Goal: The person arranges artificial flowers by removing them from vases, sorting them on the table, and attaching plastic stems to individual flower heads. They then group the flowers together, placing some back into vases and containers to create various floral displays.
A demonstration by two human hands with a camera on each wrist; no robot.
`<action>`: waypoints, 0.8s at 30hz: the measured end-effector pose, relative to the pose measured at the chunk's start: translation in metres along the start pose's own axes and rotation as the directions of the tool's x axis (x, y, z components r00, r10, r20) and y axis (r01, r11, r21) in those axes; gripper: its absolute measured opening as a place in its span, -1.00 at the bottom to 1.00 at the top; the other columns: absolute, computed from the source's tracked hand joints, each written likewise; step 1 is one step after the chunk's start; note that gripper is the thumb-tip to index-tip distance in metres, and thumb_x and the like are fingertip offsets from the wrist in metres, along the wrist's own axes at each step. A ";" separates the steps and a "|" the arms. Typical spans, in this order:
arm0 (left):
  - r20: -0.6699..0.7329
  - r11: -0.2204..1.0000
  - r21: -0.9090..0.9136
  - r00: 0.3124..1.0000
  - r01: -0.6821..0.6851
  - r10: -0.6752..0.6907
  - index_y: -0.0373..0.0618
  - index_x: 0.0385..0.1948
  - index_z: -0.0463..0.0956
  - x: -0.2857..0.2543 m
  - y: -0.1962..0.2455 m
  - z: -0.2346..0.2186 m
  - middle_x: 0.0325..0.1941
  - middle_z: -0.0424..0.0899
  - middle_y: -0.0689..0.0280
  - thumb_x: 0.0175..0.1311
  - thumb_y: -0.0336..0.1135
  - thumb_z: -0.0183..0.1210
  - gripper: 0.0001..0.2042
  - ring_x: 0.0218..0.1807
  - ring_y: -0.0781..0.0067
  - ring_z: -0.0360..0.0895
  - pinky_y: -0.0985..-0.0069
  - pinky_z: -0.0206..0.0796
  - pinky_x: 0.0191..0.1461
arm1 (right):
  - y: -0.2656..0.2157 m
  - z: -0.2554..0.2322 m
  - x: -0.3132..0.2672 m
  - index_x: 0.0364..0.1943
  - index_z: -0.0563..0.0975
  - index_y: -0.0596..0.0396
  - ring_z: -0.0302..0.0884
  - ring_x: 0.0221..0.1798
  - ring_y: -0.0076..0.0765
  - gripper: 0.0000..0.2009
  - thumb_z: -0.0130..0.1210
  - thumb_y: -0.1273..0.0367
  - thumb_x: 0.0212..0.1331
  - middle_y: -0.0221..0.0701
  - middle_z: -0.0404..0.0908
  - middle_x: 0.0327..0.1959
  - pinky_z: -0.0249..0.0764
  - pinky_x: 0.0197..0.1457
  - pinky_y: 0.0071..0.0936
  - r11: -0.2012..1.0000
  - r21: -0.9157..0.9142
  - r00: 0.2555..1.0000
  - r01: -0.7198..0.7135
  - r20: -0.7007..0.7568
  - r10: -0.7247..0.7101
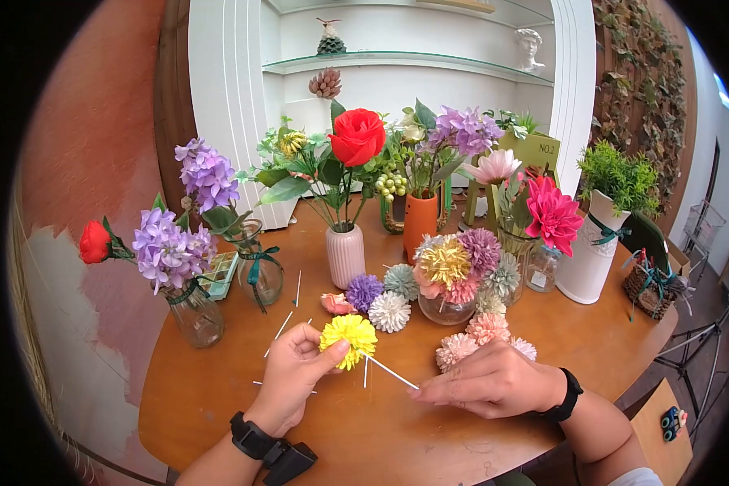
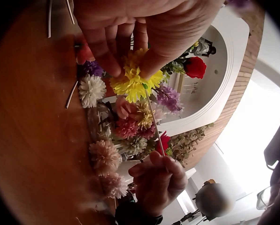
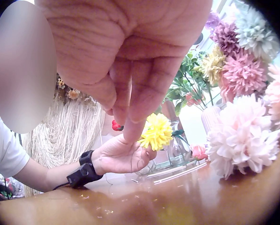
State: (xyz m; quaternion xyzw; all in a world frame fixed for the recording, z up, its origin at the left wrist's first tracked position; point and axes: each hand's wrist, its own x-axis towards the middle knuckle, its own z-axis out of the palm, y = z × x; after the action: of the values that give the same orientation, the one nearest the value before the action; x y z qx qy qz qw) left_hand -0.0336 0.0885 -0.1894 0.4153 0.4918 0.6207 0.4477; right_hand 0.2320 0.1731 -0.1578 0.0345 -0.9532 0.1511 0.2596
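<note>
A yellow flower head (image 1: 348, 341) is pinched between the thumb and fingers of the left hand (image 1: 293, 374), above the wooden table. From its green base a thin white stick (image 1: 392, 372) slants down to the right hand (image 1: 494, 381), whose fingertips pinch the far end. In the left wrist view the yellow flower (image 2: 135, 80) hangs below the left hand (image 2: 144, 33), and the stick (image 2: 156, 123) runs to the right hand (image 2: 159, 183). The right wrist view shows the right hand (image 3: 126, 51) large in front; its fingers hide the stick there.
Loose flower heads, among them a white one (image 1: 390, 312) and a pink one (image 1: 488, 327), lie beyond the hands. White sticks (image 1: 279, 334) are scattered on the table (image 1: 219, 397). Vases, including a pink one (image 1: 346, 256) and an orange one (image 1: 420, 219), stand farther back.
</note>
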 end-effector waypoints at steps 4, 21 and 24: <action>0.003 1.000 0.018 1.000 0.006 -0.006 -0.15 -0.35 0.44 0.000 0.000 -0.001 -0.30 0.65 0.31 0.22 -0.41 0.27 -0.85 -0.33 0.71 0.55 0.76 0.38 -0.34 | -0.001 -0.001 0.000 0.01 0.60 0.07 0.68 -0.31 -0.33 -0.65 0.16 0.55 0.08 -0.37 0.71 -0.25 0.61 -0.23 -0.45 1.000 -0.004 1.000 -0.004 0.005 0.004; 0.012 0.999 0.046 1.000 -0.026 0.025 -0.15 -0.35 0.42 0.000 0.001 0.000 -0.26 0.65 0.27 0.23 -0.44 0.25 -0.86 -0.28 0.62 0.58 0.64 0.47 -0.25 | -0.001 -0.001 0.000 0.00 0.60 0.08 0.69 -0.26 -0.32 -0.67 0.18 0.53 0.10 -0.37 0.71 -0.21 0.63 -0.19 -0.44 1.000 -0.006 0.999 -0.016 0.027 0.016; 0.011 0.999 0.028 0.999 -0.033 0.032 -0.18 -0.36 0.44 0.000 0.000 0.000 -0.28 0.65 0.29 0.23 -0.44 0.26 -0.86 -0.30 0.68 0.57 0.72 0.43 -0.28 | 0.000 -0.001 0.000 0.01 0.59 0.08 0.69 -0.26 -0.32 -0.67 0.17 0.54 0.10 -0.36 0.71 -0.21 0.63 -0.19 -0.44 1.000 -0.008 1.000 -0.012 0.027 0.013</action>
State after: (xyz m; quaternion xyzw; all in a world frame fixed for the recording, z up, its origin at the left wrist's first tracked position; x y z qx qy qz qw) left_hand -0.0335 0.0885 -0.1892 0.4329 0.4913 0.6186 0.4343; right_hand 0.2325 0.1729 -0.1568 0.0295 -0.9574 0.1484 0.2461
